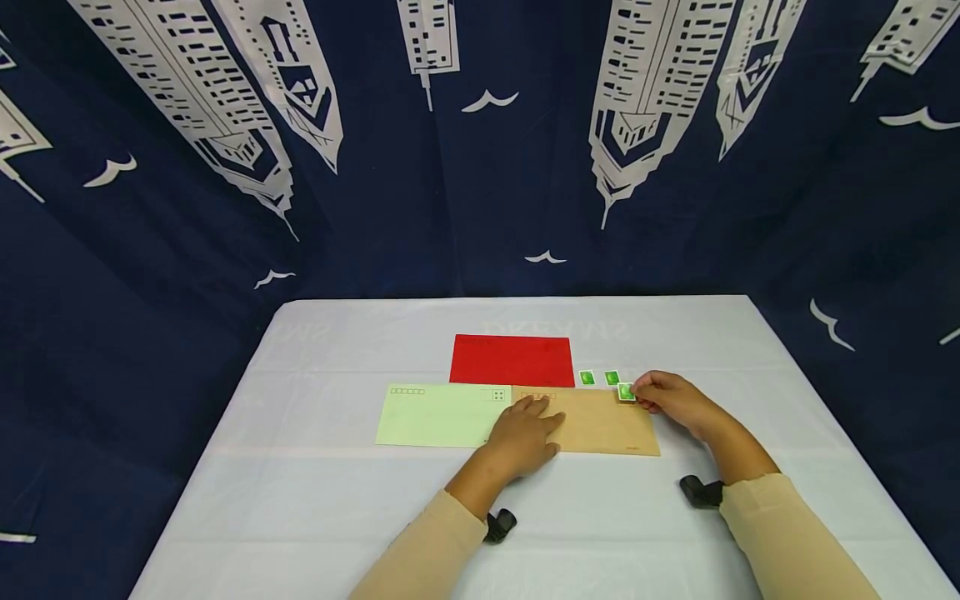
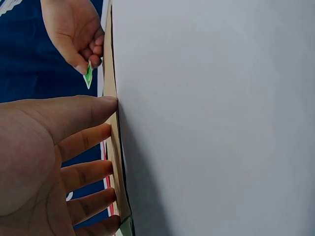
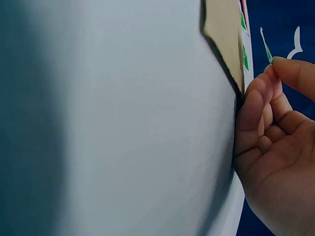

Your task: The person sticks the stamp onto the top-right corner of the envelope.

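Observation:
My left hand (image 1: 522, 437) rests on the brown envelope (image 1: 600, 425), fingers spread and fairly straight, near its left end. In the left wrist view the fingertips (image 2: 109, 168) touch the envelope's surface. My right hand (image 1: 675, 402) pinches a small green postage stamp (image 1: 626, 392) with a white border between thumb and finger. That stamp is over the envelope's upper right corner; in the right wrist view the pinched stamp (image 3: 266, 46) is seen edge-on, raised off the paper. Two similar stamps, one left (image 1: 587, 377) and one right (image 1: 612, 377), lie just beyond the envelope's top edge.
A light green envelope (image 1: 435, 415) lies to the left, meeting the brown one. Behind them is a red envelope (image 1: 512, 360). The white-covered table (image 1: 322, 500) ends at a dark blue patterned cloth (image 1: 450, 192). A black wrist device (image 1: 701, 492) sits by the right sleeve.

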The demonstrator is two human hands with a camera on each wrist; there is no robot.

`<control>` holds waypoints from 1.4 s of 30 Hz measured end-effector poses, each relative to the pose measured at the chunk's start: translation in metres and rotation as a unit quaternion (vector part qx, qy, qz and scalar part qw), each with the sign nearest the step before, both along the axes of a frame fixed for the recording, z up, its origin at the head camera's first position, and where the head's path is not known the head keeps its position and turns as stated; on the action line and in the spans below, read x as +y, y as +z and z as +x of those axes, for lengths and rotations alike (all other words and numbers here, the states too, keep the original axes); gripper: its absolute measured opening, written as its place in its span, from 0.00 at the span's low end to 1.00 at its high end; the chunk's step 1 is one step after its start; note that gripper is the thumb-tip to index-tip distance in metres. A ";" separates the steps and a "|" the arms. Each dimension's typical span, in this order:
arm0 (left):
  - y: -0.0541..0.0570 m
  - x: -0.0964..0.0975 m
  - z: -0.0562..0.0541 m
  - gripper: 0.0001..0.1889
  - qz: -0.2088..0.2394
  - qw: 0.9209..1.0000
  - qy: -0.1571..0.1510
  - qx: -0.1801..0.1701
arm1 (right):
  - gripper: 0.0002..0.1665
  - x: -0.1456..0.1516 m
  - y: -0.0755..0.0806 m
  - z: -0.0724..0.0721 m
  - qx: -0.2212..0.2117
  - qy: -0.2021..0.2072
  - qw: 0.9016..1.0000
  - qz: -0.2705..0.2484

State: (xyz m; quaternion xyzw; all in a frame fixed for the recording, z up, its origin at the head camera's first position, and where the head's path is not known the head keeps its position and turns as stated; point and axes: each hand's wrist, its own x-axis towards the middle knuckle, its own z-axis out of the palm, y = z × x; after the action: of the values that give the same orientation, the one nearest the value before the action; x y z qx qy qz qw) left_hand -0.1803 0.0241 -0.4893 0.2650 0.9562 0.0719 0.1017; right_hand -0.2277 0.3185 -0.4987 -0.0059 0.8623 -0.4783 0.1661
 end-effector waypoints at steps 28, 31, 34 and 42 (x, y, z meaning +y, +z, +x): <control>0.002 -0.001 0.000 0.28 -0.005 1.000 -0.005 -0.002 | 0.12 -0.012 0.006 0.001 -0.017 -0.016 0.998 0.054; 0.002 -0.002 0.000 0.28 -0.004 1.000 -0.005 -0.002 | 0.12 -0.013 0.005 0.001 -0.013 -0.015 0.998 0.060; 0.002 -0.002 0.000 0.28 0.001 1.000 -0.002 -0.003 | 0.11 -0.014 0.005 0.001 -0.007 -0.015 0.997 0.070; 0.003 -0.002 0.001 0.28 0.007 1.000 -0.002 -0.008 | 0.10 -0.016 0.003 0.001 0.006 -0.016 0.994 0.105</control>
State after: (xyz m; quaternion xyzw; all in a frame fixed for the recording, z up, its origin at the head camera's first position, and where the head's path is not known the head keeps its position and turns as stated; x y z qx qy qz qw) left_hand -0.1790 0.0222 -0.4864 0.2668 0.9543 0.0805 0.1075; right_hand -0.2267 0.3023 -0.4953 0.0228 0.9087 -0.3875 0.1532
